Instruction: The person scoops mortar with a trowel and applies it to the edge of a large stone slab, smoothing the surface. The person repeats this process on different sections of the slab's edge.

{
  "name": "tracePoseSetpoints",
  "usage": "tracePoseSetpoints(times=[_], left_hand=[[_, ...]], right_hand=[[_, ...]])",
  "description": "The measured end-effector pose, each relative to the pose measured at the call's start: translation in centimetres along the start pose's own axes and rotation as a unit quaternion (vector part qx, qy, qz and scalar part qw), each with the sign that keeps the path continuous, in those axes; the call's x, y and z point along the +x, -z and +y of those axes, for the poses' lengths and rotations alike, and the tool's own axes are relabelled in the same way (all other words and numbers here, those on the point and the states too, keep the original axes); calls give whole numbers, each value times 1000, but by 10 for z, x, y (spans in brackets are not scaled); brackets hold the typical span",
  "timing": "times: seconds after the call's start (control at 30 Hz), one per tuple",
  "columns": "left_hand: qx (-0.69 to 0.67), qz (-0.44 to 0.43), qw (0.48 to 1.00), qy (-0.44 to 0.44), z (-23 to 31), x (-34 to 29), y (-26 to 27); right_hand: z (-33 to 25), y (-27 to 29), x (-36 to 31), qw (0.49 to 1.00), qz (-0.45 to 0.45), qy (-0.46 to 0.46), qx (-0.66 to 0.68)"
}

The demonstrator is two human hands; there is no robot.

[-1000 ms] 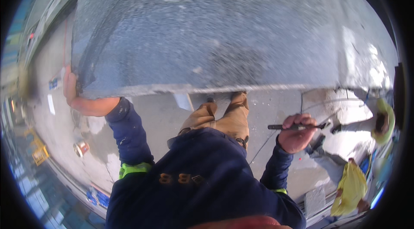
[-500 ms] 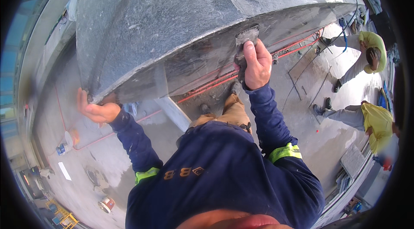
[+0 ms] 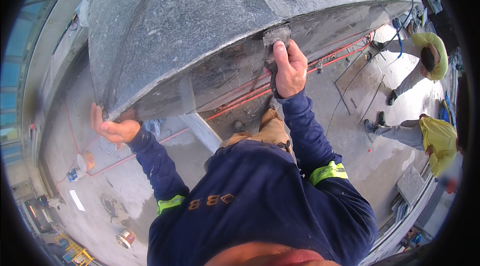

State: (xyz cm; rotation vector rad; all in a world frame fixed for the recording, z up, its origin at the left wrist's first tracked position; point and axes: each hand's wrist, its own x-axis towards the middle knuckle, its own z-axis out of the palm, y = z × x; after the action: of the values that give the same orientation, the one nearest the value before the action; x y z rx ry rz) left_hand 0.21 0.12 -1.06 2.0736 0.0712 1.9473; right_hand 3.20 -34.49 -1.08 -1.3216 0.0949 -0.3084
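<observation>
A big grey stone slab structure (image 3: 190, 31) with a curved lower edge fills the upper part of the view. Below that edge, my right hand (image 3: 291, 70) grips a putty knife (image 3: 276, 37); its wide, smeared blade lies against the stone's lower face. My thumb presses on the blade, and part of the dark handle shows under my palm. At the slab's left corner, my left hand (image 3: 116, 128) is cupped, palm up, with fingers and thumb around the corner. Some of its fingers are hidden behind the stone.
Red pipes (image 3: 240, 101) run beneath the slab, beside a pale plank (image 3: 201, 132). Two people, one bending (image 3: 431, 61) and one in a yellow top (image 3: 437, 138), stand at right. Buckets (image 3: 125, 238) and cables lie on the concrete floor (image 3: 165, 176); stone offcuts (image 3: 410, 186) lean lower right.
My right hand has slid the putty knife a little left and up along the stone edge. My left hand stays at the corner. The bending person at right has shifted slightly.
</observation>
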Motion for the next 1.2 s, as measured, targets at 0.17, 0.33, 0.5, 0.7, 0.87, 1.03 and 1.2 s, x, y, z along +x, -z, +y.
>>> tracePoseSetpoints(times=[0.17, 0.33, 0.5, 0.7, 0.87, 1.03, 1.2], left_hand=[[6, -7, 1000, -9, -3, 1, 1], [4, -2, 1000, -5, 0, 1, 0], [-1, -1, 1000, -3, 0, 0, 1], [-2, 2, 1000, -4, -1, 0, 2], [-6, 3, 1000, -11, -4, 0, 2], [-9, 5, 1000, -20, -6, 0, 3], [-21, 12, 1000, -13, -2, 1, 0]], right_hand=[[2, -2, 1, 1000, 7, -6, -1], [-3, -7, 0, 1000, 20, -13, -17], [-6, -8, -1, 999, 28, -23, -32], [-21, -3, -2, 994, 18, -62, -83], [-28, 2, 1, 990, 8, -62, -129], [-32, 5, 0, 988, -4, -94, -122], [-29, 15, 3, 984, -38, -110, -134]])
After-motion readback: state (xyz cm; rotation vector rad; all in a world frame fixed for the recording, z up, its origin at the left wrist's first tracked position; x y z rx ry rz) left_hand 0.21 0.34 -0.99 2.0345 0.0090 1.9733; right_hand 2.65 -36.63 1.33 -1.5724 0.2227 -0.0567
